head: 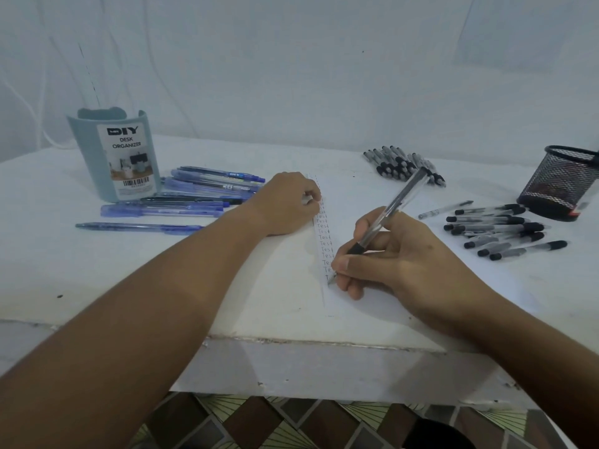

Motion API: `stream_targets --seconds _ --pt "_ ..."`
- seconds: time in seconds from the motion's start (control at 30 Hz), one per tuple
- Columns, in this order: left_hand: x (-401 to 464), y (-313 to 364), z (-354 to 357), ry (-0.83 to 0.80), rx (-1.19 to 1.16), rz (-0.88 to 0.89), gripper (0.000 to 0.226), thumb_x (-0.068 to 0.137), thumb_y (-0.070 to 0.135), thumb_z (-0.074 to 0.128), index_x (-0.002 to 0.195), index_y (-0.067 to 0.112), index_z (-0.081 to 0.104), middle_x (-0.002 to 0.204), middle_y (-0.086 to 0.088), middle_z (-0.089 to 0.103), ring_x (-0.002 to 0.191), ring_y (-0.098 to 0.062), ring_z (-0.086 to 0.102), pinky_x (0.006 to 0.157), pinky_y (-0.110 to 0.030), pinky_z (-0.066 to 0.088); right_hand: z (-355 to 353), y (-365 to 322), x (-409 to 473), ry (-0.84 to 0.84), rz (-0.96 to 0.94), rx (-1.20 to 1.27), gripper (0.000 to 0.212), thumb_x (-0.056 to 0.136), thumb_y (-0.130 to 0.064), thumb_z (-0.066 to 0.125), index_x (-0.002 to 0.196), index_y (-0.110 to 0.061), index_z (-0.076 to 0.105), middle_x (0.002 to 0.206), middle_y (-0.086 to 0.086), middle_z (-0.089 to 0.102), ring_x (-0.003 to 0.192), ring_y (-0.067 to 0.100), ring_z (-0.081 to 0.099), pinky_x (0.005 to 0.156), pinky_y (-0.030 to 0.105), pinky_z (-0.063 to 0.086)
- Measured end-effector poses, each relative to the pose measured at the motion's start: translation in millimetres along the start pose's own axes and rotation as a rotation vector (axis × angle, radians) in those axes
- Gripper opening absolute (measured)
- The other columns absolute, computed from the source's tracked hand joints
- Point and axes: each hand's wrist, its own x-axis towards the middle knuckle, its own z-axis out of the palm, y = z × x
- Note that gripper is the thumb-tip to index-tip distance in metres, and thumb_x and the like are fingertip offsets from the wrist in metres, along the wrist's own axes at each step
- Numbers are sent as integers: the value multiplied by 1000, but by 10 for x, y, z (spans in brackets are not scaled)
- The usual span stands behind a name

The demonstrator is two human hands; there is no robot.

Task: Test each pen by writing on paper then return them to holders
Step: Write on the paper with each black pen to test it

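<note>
My right hand (392, 257) grips a clear pen with a black grip (390, 210), its tip touching the white paper (366, 196) below a column of handwritten "Test" words (324, 238). My left hand (285, 204) rests on the paper's left side with its fingers curled, beside the top of that column. Several blue pens (197, 196) lie on the table at the left, next to a grey-blue desk organizer (113, 157). Several black pens (499, 228) lie at the right, near a black mesh holder (560, 183).
Another pile of black pens (402, 165) lies at the back, right of centre. The white table's front edge (291, 341) runs below my arms, with patterned floor tiles (259, 422) beneath. A white curtain (291, 59) hangs behind the table.
</note>
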Motion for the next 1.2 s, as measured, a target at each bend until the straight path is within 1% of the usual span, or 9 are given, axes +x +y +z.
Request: stream_targets --seconds 0.1,0.17,0.33,0.43,0.57,0.77,0.9,1.07,1.2 --pt "-5 0 -2 6 -4 -3 25 91 21 52 111 16 66 119 -1 60 110 -16 51 93 -25 37 18 23 7 6 -23 -59 26 87 3 67 98 -6 46 79 21 70 67 36 64 74 44 54" --pt "-9 4 -5 7 -8 1 25 91 21 52 111 15 66 119 -2 60 110 -16 51 92 -24 36 18 27 6 15 -40 -87 26 87 3 66 98 -7 45 78 18 69 67 37 63 71 44 53" --pt "-12 18 -8 8 -4 2 25 91 20 51 110 14 67 117 -3 61 109 -17 52 91 -24 36 -26 21 15 6 -15 38 28 84 10 65 94 -8 46 77 21 67 65 35 58 62 38 49" --pt "-13 14 -8 7 -5 1 25 91 20 51 110 15 67 117 -2 61 109 -17 52 93 -26 38 -21 38 6 -23 -37 -33 27 86 8 65 96 -8 46 77 16 68 66 34 59 64 37 50" --pt "-10 13 -2 11 -10 0 24 90 20 52 109 15 67 116 -2 61 108 -16 52 93 -26 38 -15 27 6 -6 -49 -91 27 86 4 66 98 -7 45 78 15 68 66 35 62 68 42 53" --pt "-12 9 -4 9 -9 -2 24 90 21 53 109 16 67 116 -1 61 109 -15 51 94 -27 38 -35 42 12 2 -49 -5 28 85 12 63 96 -7 45 77 16 66 64 34 57 62 39 47" --pt "-11 11 -8 10 -16 -5 24 91 21 52 109 16 67 117 -1 61 110 -15 51 93 -25 37 -36 35 16 -10 -44 -19 28 85 11 63 97 -7 45 77 16 66 65 36 58 62 37 50" --pt "-16 12 -14 11 -6 -7 24 91 21 52 109 16 66 117 -2 61 109 -16 51 92 -25 37 -43 36 25 -28 -22 20 30 83 13 64 94 -7 45 76 16 66 63 32 58 59 34 49" --pt "-5 9 -5 4 1 -1 24 91 21 52 109 16 66 116 -2 61 109 -16 51 90 -23 36 -53 34 18 16 -24 77 30 83 16 62 93 -7 46 75 19 64 61 33 57 54 33 48"
